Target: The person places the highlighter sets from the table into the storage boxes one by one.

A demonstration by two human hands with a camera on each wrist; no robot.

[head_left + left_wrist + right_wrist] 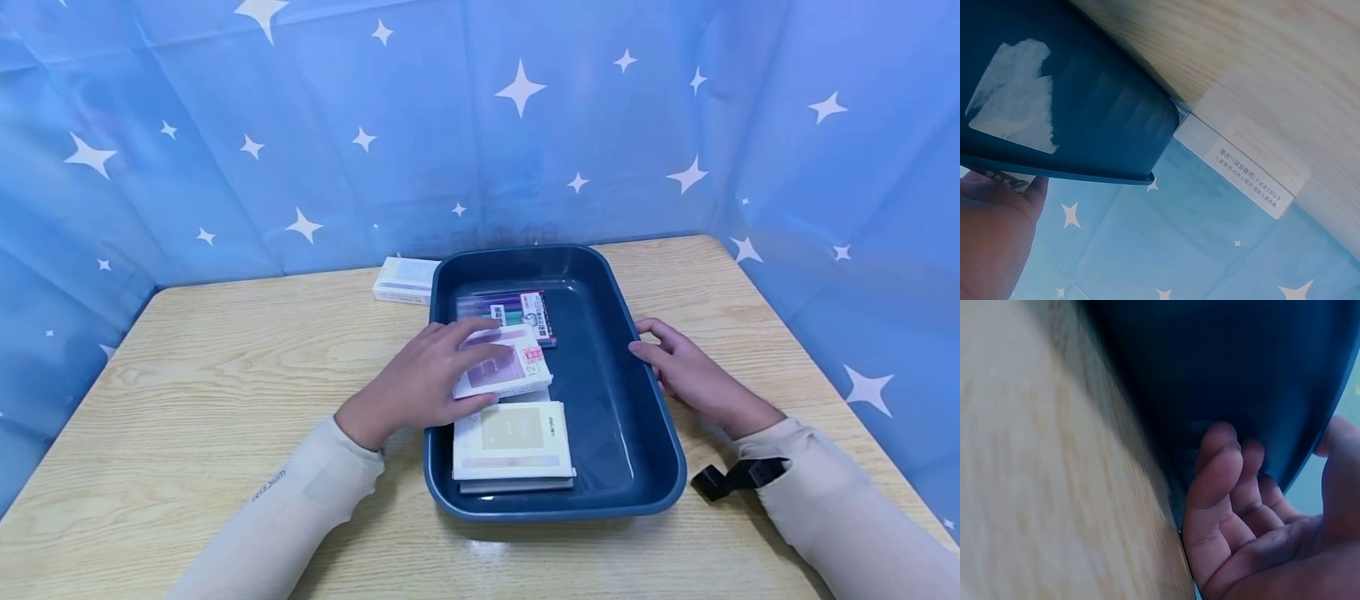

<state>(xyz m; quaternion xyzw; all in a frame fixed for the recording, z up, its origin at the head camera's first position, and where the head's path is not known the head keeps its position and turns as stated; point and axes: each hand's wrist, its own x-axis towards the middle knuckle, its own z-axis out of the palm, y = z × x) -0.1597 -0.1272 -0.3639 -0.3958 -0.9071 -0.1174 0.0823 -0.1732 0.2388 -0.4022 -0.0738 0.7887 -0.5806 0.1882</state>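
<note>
A dark blue plastic tray (600, 400) sits on the wooden table. My left hand (431, 375) reaches over its left wall and holds a small white box with a purple panel (506, 362), thumb along the near side and fingers across the top. Just nearer to me in the tray lies a pale yellow box (512, 437), stacked on another box. Clear-wrapped packs of coloured pens (525, 312) lie beyond the held box. My right hand (686, 371) grips the tray's right rim, thumb on top; in the right wrist view its fingers (1213, 481) curl against the outer wall.
Outside the tray's far left corner a white box (405, 279) rests on the table. A blue curtain with white stars (360, 137) hangs behind the table's back edge. Near my right sleeve is a black strap (738, 477). The tray's outer wall bears a torn white label (1016, 97).
</note>
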